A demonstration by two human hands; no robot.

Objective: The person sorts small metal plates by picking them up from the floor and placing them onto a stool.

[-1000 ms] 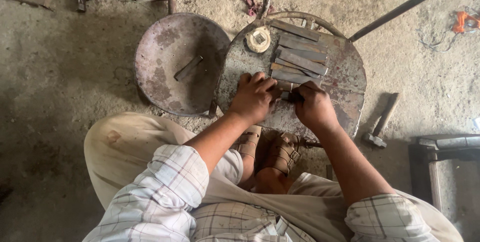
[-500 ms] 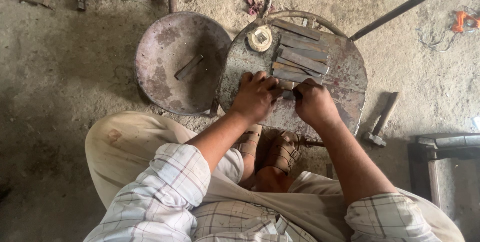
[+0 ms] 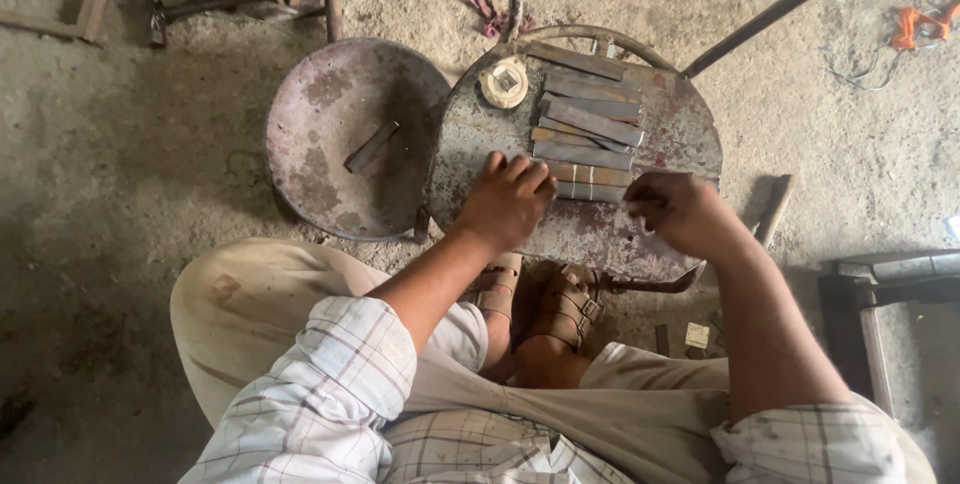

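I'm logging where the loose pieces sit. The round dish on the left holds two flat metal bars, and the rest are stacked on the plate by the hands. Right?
Not quite. The head view shows the round dish holding one flat metal bar, not two. The other flat bars do lie stacked on the metal plate, by the left hand and right hand.

A stack of flat metal bars (image 3: 585, 134) lies on the rusty round metal plate (image 3: 680, 124), each strip dull grey-brown, long and narrow, laid side by side in a rough row running away from the person. Most lie nearly parallel, a few skewed. The nearest bar (image 3: 590, 190) lies between the two hands, with fingertips touching its left end.
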